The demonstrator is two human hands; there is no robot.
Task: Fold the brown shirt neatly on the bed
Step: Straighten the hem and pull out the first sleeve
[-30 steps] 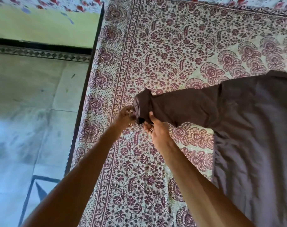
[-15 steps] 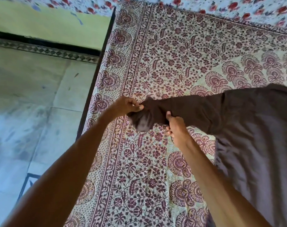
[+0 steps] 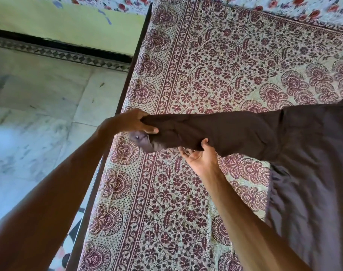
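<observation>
The brown shirt (image 3: 313, 173) lies spread on the right side of the bed, its long sleeve (image 3: 225, 132) stretched out to the left. My left hand (image 3: 127, 122) grips the cuff end of that sleeve, lifted a little above the bedcover near the bed's left edge. A button shows on the cuff below my thumb. My right hand (image 3: 200, 157) holds the sleeve's lower edge from beneath, palm up, fingers curled onto the cloth. The shirt's right part runs out of view.
A patterned maroon and cream bedcover (image 3: 205, 65) covers the bed. The bed's dark frame edge (image 3: 125, 83) runs along the left side. Beyond it lie a pale marble floor (image 3: 39, 114) and a yellow wall (image 3: 68, 22).
Both hands have pulled the sleeve further left and straighter. My left hand moved from under the cuff to grip its end; my right hand slid along the sleeve's lower edge.
</observation>
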